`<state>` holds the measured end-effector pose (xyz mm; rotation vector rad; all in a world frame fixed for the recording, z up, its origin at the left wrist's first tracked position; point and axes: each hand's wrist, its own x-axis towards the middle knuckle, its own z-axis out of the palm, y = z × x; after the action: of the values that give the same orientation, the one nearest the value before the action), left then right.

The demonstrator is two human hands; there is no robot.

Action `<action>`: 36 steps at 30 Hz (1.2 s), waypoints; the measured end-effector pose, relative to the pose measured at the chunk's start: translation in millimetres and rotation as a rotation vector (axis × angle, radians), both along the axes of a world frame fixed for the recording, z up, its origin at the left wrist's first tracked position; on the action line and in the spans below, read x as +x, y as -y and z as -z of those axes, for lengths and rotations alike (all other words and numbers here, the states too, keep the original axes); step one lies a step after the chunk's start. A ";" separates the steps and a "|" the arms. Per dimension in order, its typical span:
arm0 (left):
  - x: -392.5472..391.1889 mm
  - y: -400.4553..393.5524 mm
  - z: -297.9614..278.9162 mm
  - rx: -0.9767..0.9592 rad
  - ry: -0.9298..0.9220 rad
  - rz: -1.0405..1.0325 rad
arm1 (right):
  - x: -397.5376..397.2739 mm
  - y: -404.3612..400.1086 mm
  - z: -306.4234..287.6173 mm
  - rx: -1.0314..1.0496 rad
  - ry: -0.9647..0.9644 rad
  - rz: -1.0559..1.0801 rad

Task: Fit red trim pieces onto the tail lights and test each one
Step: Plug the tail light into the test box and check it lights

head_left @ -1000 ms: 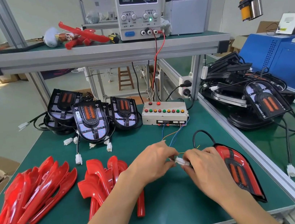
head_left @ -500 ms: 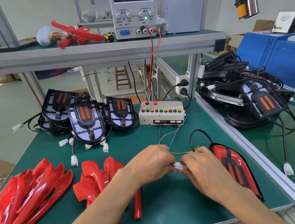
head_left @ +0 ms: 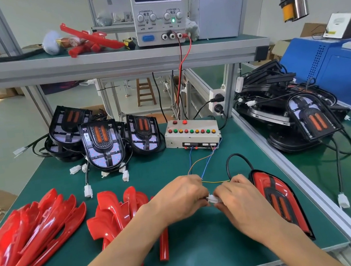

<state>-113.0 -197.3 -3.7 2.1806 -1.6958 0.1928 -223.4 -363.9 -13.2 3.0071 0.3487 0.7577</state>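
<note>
Now I see both hands meeting at a white connector [head_left: 212,199].
My left hand [head_left: 180,196] and right hand [head_left: 239,200] each pinch it, fingers curled, beside the red-trimmed tail light [head_left: 279,199] on the tabletop [head_left: 204,246].

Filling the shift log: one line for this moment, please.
step: testing | hands: left and right pinch white connector | tail light: trimmed, on mat, unlit | supply: zero current
</note>
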 end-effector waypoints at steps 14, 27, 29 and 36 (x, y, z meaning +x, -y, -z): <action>4.5 -0.9 11.1 0.159 -0.025 -0.227 | -16.4 -10.9 5.2 0.215 -0.010 0.071; -7.1 5.5 24.5 0.417 0.103 -0.395 | -100.4 75.2 12.9 1.198 -0.359 0.847; -8.0 5.9 25.9 0.426 0.100 -0.395 | -92.0 80.5 14.2 1.377 -0.417 0.801; -8.6 3.9 26.2 0.428 0.139 -0.388 | -75.6 61.4 17.1 1.724 -0.508 0.568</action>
<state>-121.6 -201.2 -29.9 2.8680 -1.4658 0.0868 -299.0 -425.4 -30.2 4.0782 -2.1596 0.0804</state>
